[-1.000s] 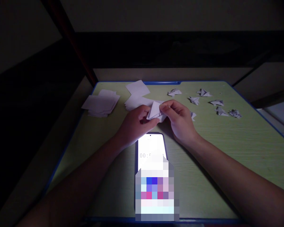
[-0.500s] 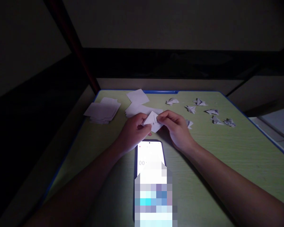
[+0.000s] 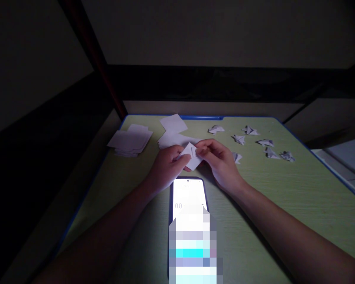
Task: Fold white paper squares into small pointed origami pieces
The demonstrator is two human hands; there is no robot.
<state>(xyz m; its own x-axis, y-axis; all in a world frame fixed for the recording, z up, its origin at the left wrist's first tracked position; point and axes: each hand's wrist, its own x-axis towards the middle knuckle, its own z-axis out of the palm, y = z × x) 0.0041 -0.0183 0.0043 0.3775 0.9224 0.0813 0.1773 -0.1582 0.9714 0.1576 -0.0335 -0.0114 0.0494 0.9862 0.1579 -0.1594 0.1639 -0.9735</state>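
A small folded piece of white paper is held between both hands, above the far end of a lit phone. My left hand pinches its left side, thumb on top. From the right, my right hand grips the other side with thumb and fingers; some fingertips are hidden behind the paper. Just beyond the hands lies a pile of white paper sheets, partly covered by them. A folded paper figure lies by my right hand, partly hidden.
Another stack of white paper lies at the table's far left. Several folded paper figures are scattered at the far right. The green table has a blue edge. A white surface stands beyond its right side.
The paper between my hands has turned slightly, its upper point sitting lower and more of its lower corner showing. The whole view has shifted a little. Both hands keep their hold.
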